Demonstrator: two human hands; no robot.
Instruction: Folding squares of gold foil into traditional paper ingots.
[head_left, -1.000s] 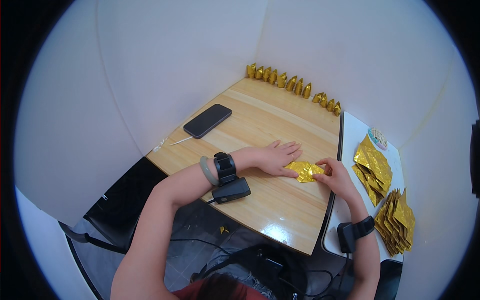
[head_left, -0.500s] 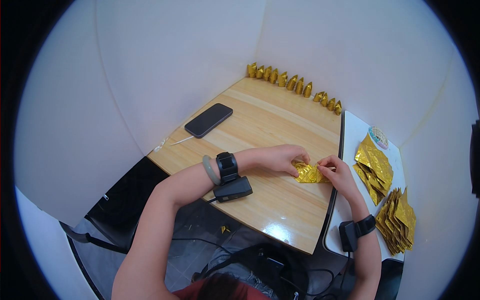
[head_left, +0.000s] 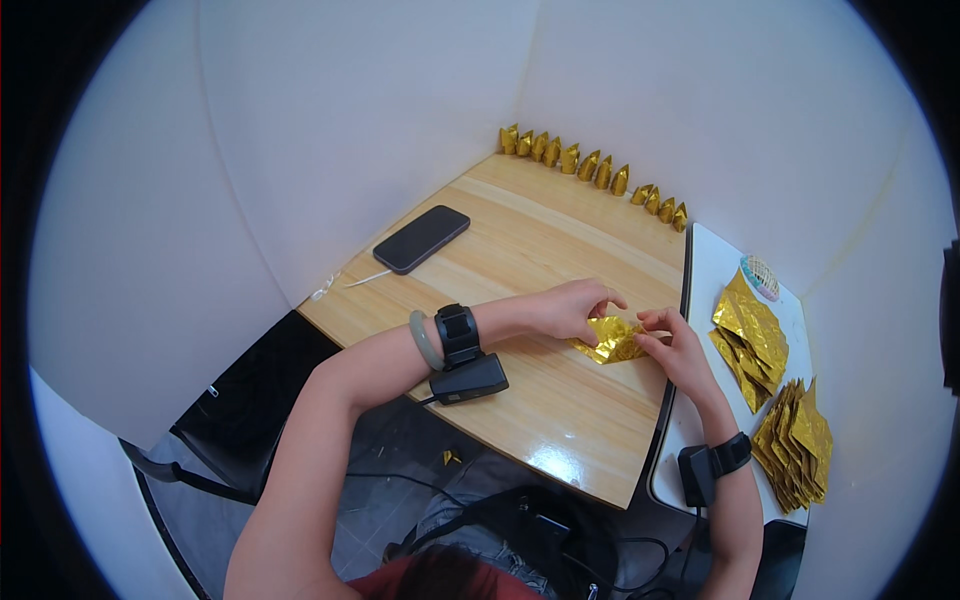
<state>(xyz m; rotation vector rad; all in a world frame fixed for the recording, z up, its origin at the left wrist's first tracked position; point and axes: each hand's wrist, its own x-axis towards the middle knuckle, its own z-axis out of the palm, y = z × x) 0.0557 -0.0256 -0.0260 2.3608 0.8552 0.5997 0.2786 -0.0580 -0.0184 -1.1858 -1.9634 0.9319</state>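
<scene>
A sheet of shiny gold foil paper (head_left: 612, 343), folded into a flattened shape, is held low over the right part of the wooden table. My left hand (head_left: 572, 308) grips its left side with the thumb against the foil, the index finger arched above. At the other end, my right hand (head_left: 680, 348) pinches the foil between thumb and fingertips, which cover that corner. Close to my right forearm lie a fanned stack of gold foil sheets (head_left: 793, 445) and another loose pile of them (head_left: 750, 335), both on the white side table.
Small folded gold foil pieces (head_left: 570, 158) stand in a row along the far wall. A dark phone (head_left: 422, 239) with a white cable lies at the left of the wooden table (head_left: 520, 240). The white table (head_left: 708, 265) holds a round patterned object (head_left: 760, 276). Walls enclose the far sides.
The foil has tilted and changed outline, its left end now reaching lower and farther left. My left fingers have lifted slightly and spread from the thumb; the right hand stays at its end.
</scene>
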